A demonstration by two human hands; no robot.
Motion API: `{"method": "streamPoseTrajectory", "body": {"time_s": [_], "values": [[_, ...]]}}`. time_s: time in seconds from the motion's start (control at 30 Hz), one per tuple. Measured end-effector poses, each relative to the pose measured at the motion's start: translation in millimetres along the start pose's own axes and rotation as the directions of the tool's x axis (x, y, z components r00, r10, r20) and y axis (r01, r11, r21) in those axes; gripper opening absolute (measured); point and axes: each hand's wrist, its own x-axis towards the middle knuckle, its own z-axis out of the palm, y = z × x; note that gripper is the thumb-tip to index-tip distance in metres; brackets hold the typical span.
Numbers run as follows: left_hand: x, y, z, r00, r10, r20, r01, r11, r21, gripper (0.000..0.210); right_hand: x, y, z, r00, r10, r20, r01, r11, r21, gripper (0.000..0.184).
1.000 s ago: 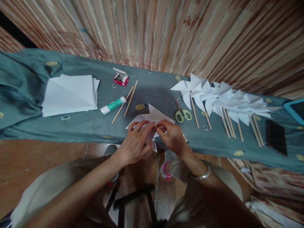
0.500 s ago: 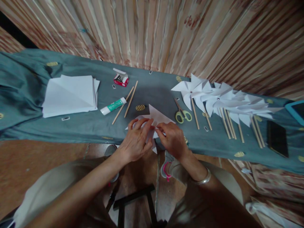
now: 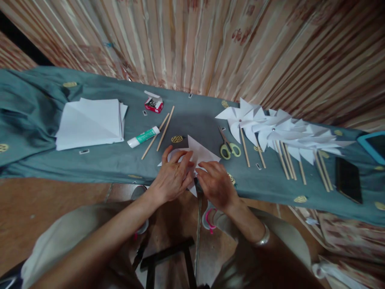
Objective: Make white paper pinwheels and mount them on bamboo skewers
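A white paper pinwheel (image 3: 200, 149) lies near the front edge of the cloth-covered table, one point sticking out past the edge. My left hand (image 3: 173, 176) is over its left side, fingers bent and pressing the folded paper near the centre. From the right, my right hand (image 3: 218, 182) has its thumb and fingers closed at the paper close to the middle; the fingertips partly hide what they pinch. To the right are scissors (image 3: 230, 150) with yellow-green handles. On the left lie a glue stick (image 3: 143, 137) and two wooden sticks (image 3: 165, 128).
A stack of white paper (image 3: 90, 124) lies at the left. An open red box (image 3: 154, 103) of small metal pieces stands at the back. Finished pinwheels on sticks (image 3: 273, 128) overlap at the right, beside a black phone (image 3: 349, 180) and a blue-edged device (image 3: 373, 146). A curtain (image 3: 180, 44) hangs behind.
My right hand's fingers have shifted slightly at the pinwheel's centre and its wrist has turned a little. My left hand stays on the paper. The whole view has moved slightly.
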Motion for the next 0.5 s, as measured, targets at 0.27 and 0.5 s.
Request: {"method": "streamPoseTrajectory", "body": {"time_s": [0.27,0.5], "values": [[3.6,-0.1,-0.9,0.996,-0.09,-0.015,0.087,0.986,-0.139,0.046,6.4,27.8,-4.5,0.967,0.138,-0.215,-0.096,0.976,0.193,0.031],[12.0,2.5,-1.5,0.987,-0.147,-0.07,0.128,0.966,-0.223,0.042,25.2,43.7,0.3,0.982,0.187,-0.041,-0.184,0.981,0.064,0.041]]}}
